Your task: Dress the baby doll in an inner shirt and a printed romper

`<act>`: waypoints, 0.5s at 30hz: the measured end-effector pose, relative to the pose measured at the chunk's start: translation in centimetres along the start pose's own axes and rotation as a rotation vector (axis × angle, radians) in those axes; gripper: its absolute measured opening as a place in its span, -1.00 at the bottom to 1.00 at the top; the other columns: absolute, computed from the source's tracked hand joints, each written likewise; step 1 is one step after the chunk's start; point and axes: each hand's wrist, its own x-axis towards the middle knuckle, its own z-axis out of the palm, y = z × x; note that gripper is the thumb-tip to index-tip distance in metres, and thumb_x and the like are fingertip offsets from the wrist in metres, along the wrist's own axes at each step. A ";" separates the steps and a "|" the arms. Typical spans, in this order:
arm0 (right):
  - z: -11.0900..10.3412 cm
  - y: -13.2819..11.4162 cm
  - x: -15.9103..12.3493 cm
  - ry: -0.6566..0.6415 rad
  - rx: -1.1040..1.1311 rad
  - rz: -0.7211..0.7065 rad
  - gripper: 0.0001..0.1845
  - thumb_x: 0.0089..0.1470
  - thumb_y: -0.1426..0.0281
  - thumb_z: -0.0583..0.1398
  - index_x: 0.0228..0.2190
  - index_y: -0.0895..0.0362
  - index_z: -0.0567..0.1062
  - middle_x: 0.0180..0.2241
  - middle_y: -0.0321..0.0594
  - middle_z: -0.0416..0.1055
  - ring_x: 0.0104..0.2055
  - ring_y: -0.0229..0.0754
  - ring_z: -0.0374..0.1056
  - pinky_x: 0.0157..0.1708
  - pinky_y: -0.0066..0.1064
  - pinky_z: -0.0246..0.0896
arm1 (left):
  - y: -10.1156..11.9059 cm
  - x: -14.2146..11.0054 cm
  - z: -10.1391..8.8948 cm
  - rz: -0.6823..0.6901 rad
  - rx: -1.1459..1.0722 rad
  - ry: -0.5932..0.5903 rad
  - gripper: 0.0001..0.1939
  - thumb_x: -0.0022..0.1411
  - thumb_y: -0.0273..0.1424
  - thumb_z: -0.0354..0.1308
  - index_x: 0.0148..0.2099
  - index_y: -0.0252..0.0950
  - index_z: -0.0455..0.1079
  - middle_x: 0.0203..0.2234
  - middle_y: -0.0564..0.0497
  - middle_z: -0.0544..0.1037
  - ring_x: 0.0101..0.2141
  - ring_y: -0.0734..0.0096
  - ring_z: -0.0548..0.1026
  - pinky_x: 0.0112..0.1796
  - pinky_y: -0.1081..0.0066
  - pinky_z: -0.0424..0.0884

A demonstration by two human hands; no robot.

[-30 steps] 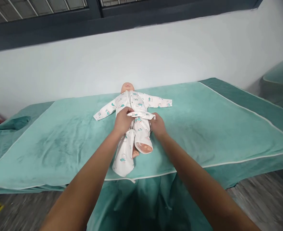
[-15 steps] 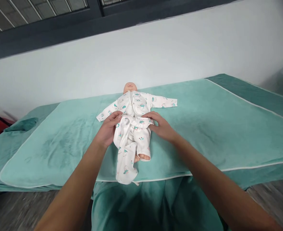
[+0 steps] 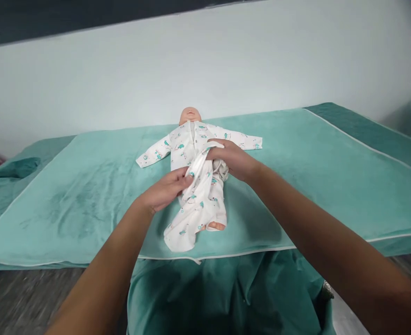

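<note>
Plainly, both hands [image 3: 165, 190] grip printed trousers [image 3: 196, 204] (front piping [image 3: 240, 255] close by), with open mat [image 3: 86, 195] either side.

Head-worn camera, facing forward and down
From close by, it looks across the bed [image 3: 86, 195] toward the wall [image 3: 205, 65].

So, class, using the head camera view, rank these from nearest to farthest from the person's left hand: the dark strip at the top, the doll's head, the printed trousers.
1. Printed trousers: in the left hand, over the doll's legs.
2. Doll's head: beyond the hands, at the bed's far side.
3. Dark strip: highest, along the picture's top.
</note>
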 end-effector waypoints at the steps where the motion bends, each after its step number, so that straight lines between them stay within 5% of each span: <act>1: 0.1 0.2 0.1 0.006 0.083 -0.001 -0.89 -0.09 0.42 0.29 -0.42 0.14 0.48 -0.48 -0.37 0.39 -0.40 -0.25 0.33 -0.36 -0.43 0.23 | -0.1 -0.1 -0.1 -0.026 0.006 -0.038 -0.61 0.06 -0.19 0.39 -0.14 -0.33 0.50 -0.28 -0.08 0.58 -0.30 0.27 0.52 -0.28 0.36 0.43; 4: 0.5 0.6 0.1 -0.083 0.157 0.032 -0.75 -0.06 0.35 0.33 -0.27 0.14 0.53 -0.35 -0.30 0.48 -0.28 -0.19 0.41 -0.23 -0.37 0.33 | -0.1 0.5 0.3 0.050 -0.085 0.052 -0.56 0.07 -0.21 0.38 -0.03 -0.28 0.47 -0.22 -0.08 0.59 -0.21 0.19 0.54 -0.20 0.31 0.43; 7: 0.6 0.5 0.0 -0.274 -0.068 0.134 -0.61 -0.10 0.30 0.40 -0.17 0.11 0.56 -0.23 -0.25 0.54 -0.16 -0.11 0.45 -0.12 -0.30 0.35 | 0.0 1.6 1.0 0.171 -0.207 0.210 -0.52 0.08 -0.21 0.37 0.02 -0.25 0.43 -0.20 -0.07 0.60 -0.18 0.16 0.55 -0.17 0.28 0.45; 10: 0.2 0.3 -0.3 -0.395 -0.323 0.238 -0.59 -0.16 0.26 0.45 -0.21 0.10 0.61 -0.20 -0.21 0.56 -0.12 -0.04 0.46 -0.13 -0.26 0.38 | -0.3 2.0 1.4 0.142 -0.234 0.254 -0.51 0.10 -0.19 0.35 0.04 -0.27 0.42 -0.23 -0.08 0.61 -0.21 0.16 0.56 -0.21 0.28 0.47; 15: 0.0 1.4 -0.2 -0.214 -0.050 0.182 -0.51 -0.09 0.24 0.42 -0.09 0.11 0.55 -0.19 -0.20 0.56 -0.17 -0.10 0.48 -0.15 -0.27 0.41 | -0.3 0.7 1.5 0.042 -0.163 0.220 -0.48 0.10 -0.11 0.35 0.02 -0.29 0.44 -0.26 -0.10 0.62 -0.25 0.13 0.58 -0.29 0.30 0.46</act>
